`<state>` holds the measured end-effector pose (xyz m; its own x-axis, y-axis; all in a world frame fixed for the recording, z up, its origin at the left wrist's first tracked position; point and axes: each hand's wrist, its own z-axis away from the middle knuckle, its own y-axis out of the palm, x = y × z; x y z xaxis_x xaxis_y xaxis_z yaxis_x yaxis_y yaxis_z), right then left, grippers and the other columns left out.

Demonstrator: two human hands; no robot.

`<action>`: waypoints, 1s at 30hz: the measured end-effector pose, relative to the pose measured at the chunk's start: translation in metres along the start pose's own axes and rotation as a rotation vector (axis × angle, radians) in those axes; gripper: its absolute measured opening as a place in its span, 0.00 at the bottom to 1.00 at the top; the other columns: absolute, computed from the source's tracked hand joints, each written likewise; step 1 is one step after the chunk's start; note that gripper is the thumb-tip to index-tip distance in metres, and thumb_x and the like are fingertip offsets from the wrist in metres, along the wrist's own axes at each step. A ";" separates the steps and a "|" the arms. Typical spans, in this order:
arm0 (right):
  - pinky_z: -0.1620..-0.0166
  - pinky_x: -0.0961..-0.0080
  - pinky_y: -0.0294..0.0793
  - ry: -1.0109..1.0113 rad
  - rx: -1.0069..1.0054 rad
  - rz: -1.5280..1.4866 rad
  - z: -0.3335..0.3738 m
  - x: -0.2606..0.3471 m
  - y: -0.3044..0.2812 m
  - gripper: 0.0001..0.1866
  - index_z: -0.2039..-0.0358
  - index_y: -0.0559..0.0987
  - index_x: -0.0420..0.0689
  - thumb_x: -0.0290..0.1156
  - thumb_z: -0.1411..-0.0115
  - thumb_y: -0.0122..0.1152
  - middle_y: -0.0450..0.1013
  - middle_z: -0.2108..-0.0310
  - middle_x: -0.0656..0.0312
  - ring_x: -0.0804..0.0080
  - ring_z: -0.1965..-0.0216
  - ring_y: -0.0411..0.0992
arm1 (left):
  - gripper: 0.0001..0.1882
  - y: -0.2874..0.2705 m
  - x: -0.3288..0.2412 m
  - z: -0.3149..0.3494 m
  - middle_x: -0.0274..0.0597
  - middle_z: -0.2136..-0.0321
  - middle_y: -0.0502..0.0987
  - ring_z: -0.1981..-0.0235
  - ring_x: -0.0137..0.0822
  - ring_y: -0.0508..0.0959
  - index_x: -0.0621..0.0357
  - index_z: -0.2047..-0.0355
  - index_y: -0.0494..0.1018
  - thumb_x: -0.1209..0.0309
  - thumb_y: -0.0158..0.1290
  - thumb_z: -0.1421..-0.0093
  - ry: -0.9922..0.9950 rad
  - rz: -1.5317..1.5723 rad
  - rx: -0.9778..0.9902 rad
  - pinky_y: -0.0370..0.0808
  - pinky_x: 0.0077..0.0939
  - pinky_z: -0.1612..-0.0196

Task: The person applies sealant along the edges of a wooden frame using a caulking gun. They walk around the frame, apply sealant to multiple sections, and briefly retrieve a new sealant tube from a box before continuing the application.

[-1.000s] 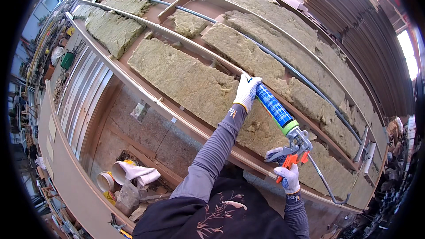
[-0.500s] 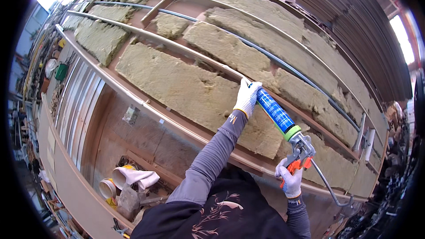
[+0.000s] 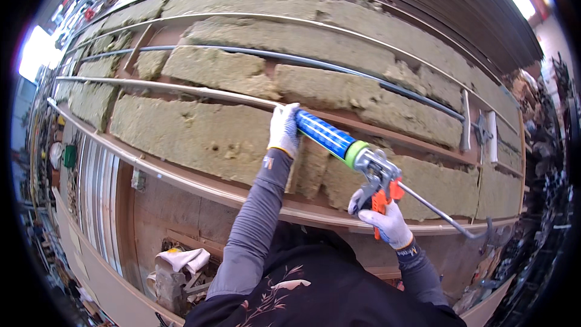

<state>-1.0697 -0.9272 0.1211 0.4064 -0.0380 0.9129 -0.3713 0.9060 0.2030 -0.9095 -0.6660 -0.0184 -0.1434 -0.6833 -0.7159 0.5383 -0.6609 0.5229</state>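
Observation:
A caulking gun [image 3: 375, 169] with an orange handle and a blue cartridge [image 3: 324, 132] lies slantwise across the framed panel. My right hand [image 3: 390, 221], in a white glove, is closed round its handle and trigger. At the front end of the cartridge my gloved left hand [image 3: 284, 128] is wrapped round the tip, which the fingers hide. Just there runs a wooden rail [image 3: 206, 92] of the frame, with the tip beside or over it; whether they touch I cannot tell. Slabs of yellowish mineral wool [image 3: 181, 133] fill the bays on both sides.
A blue-grey conduit [image 3: 339, 72] runs lengthwise through the panel. Brown sheets [image 3: 466, 12] are stacked at the far right. Below the panel's near edge lie metal strips [image 3: 97, 172] and a white cloth [image 3: 184, 260]. The gun's bent rod [image 3: 448, 215] reaches right, near the frame edge.
The view has turned, so the panel lies more level across it. Both hands and the caulking gun appear further left, and the gun is less steep. Both hands keep their hold.

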 end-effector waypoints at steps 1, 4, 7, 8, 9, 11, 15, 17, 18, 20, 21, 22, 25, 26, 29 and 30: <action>0.52 0.73 0.73 0.005 0.005 0.033 0.002 -0.003 -0.012 0.15 0.53 0.73 0.40 0.23 0.40 0.59 0.73 0.60 0.63 0.74 0.57 0.72 | 0.07 0.014 -0.003 0.014 0.35 0.70 0.75 0.71 0.32 0.76 0.51 0.63 0.72 0.66 0.58 0.39 -0.035 0.008 -0.032 0.77 0.30 0.66; 0.56 0.75 0.73 0.035 0.017 0.067 0.017 -0.007 -0.045 0.13 0.55 0.73 0.40 0.24 0.40 0.61 0.72 0.63 0.64 0.76 0.61 0.71 | 0.07 0.025 0.022 0.008 0.35 0.70 0.75 0.71 0.32 0.75 0.50 0.63 0.72 0.66 0.57 0.39 -0.019 0.016 0.010 0.77 0.31 0.67; 0.60 0.77 0.72 0.023 -0.034 0.061 0.042 -0.014 -0.081 0.11 0.57 0.72 0.42 0.24 0.40 0.62 0.71 0.66 0.66 0.78 0.65 0.71 | 0.13 0.060 0.045 0.035 0.34 0.71 0.70 0.72 0.31 0.72 0.50 0.62 0.67 0.66 0.59 0.41 -0.087 -0.019 0.002 0.74 0.31 0.69; 0.62 0.77 0.71 0.015 -0.066 0.062 0.052 -0.016 -0.091 0.11 0.59 0.72 0.42 0.24 0.40 0.62 0.70 0.68 0.66 0.79 0.67 0.70 | 0.14 0.082 0.045 0.056 0.34 0.71 0.70 0.72 0.30 0.72 0.50 0.60 0.66 0.66 0.59 0.41 -0.139 -0.038 -0.013 0.74 0.31 0.70; 0.66 0.78 0.71 0.014 -0.091 0.038 0.059 -0.008 -0.093 0.09 0.61 0.72 0.44 0.23 0.40 0.62 0.70 0.70 0.67 0.80 0.70 0.70 | 0.14 0.088 0.055 0.060 0.34 0.70 0.70 0.72 0.29 0.72 0.51 0.59 0.66 0.66 0.59 0.41 -0.113 -0.070 -0.017 0.74 0.31 0.70; 0.69 0.78 0.72 0.033 -0.178 0.072 0.082 -0.006 -0.106 0.08 0.62 0.71 0.44 0.22 0.40 0.61 0.71 0.71 0.66 0.78 0.73 0.71 | 0.15 0.095 0.085 0.067 0.35 0.69 0.70 0.71 0.28 0.71 0.52 0.58 0.65 0.67 0.59 0.40 -0.085 -0.074 0.008 0.74 0.30 0.69; 0.71 0.78 0.73 0.102 -0.304 0.137 0.123 -0.005 -0.137 0.08 0.61 0.72 0.43 0.22 0.40 0.60 0.71 0.72 0.65 0.78 0.75 0.71 | 0.17 0.130 0.133 0.081 0.35 0.68 0.70 0.71 0.27 0.71 0.53 0.56 0.64 0.67 0.59 0.39 -0.110 -0.043 0.088 0.72 0.27 0.71; 0.68 0.78 0.74 0.103 -0.333 0.075 0.139 -0.005 -0.151 0.09 0.60 0.72 0.42 0.22 0.40 0.60 0.72 0.69 0.64 0.78 0.72 0.72 | 0.17 0.147 0.148 0.098 0.35 0.68 0.69 0.72 0.27 0.70 0.52 0.56 0.64 0.65 0.58 0.39 -0.137 -0.090 0.088 0.71 0.27 0.73; 0.66 0.78 0.74 0.083 -0.351 0.038 0.144 -0.006 -0.157 0.10 0.59 0.72 0.42 0.22 0.41 0.60 0.72 0.68 0.64 0.78 0.71 0.72 | 0.16 0.154 0.160 0.099 0.34 0.69 0.69 0.72 0.27 0.70 0.51 0.56 0.64 0.66 0.58 0.39 -0.104 -0.085 0.091 0.71 0.27 0.71; 0.62 0.77 0.74 0.018 -0.229 0.043 0.137 0.005 -0.173 0.11 0.57 0.73 0.41 0.22 0.41 0.60 0.73 0.65 0.64 0.77 0.66 0.73 | 0.15 0.163 0.170 0.105 0.34 0.69 0.70 0.71 0.28 0.71 0.50 0.56 0.65 0.66 0.58 0.40 -0.061 -0.072 0.123 0.72 0.29 0.69; 0.60 0.77 0.74 -0.004 -0.173 0.053 0.136 0.012 -0.182 0.12 0.56 0.73 0.40 0.22 0.40 0.60 0.73 0.64 0.64 0.77 0.64 0.73 | 0.14 0.168 0.171 0.110 0.34 0.69 0.70 0.70 0.29 0.72 0.50 0.58 0.66 0.66 0.58 0.40 -0.086 -0.045 0.103 0.73 0.29 0.68; 0.58 0.77 0.74 -0.005 -0.141 0.038 0.139 0.012 -0.195 0.12 0.55 0.73 0.40 0.22 0.40 0.60 0.73 0.63 0.64 0.76 0.62 0.72 | 0.13 0.175 0.172 0.111 0.35 0.69 0.71 0.70 0.29 0.72 0.49 0.59 0.67 0.67 0.58 0.40 -0.104 -0.020 0.089 0.74 0.30 0.67; 0.54 0.76 0.73 -0.020 -0.064 0.070 0.148 -0.005 -0.243 0.12 0.55 0.74 0.40 0.24 0.40 0.60 0.73 0.61 0.64 0.76 0.59 0.71 | 0.05 0.183 0.200 0.105 0.35 0.71 0.77 0.70 0.31 0.77 0.51 0.65 0.73 0.67 0.57 0.36 -0.122 0.066 0.091 0.77 0.30 0.65; 0.54 0.75 0.73 -0.025 -0.056 0.133 0.154 -0.010 -0.262 0.12 0.55 0.74 0.40 0.24 0.39 0.60 0.73 0.62 0.64 0.76 0.60 0.71 | 0.05 0.193 0.212 0.105 0.35 0.71 0.78 0.70 0.32 0.78 0.52 0.65 0.73 0.67 0.57 0.36 -0.138 0.070 0.106 0.78 0.30 0.65; 0.55 0.73 0.72 -0.091 -0.114 0.174 0.177 -0.011 -0.311 0.11 0.57 0.74 0.40 0.23 0.40 0.60 0.72 0.64 0.64 0.75 0.62 0.71 | 0.07 0.229 0.248 0.123 0.32 0.70 0.74 0.70 0.29 0.76 0.47 0.62 0.69 0.67 0.57 0.36 -0.147 0.013 0.046 0.77 0.28 0.70; 0.56 0.73 0.72 -0.080 -0.111 0.200 0.185 -0.011 -0.328 0.11 0.57 0.74 0.40 0.23 0.40 0.60 0.72 0.64 0.64 0.75 0.62 0.71 | 0.07 0.241 0.257 0.133 0.32 0.71 0.73 0.71 0.29 0.75 0.48 0.63 0.69 0.67 0.57 0.36 -0.140 -0.007 0.035 0.76 0.28 0.70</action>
<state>-1.1068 -1.3017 0.1097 0.2650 0.1171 0.9571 -0.3421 0.9394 -0.0202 -0.9270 -1.0422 -0.0150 -0.2628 -0.7137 -0.6493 0.5081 -0.6744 0.5357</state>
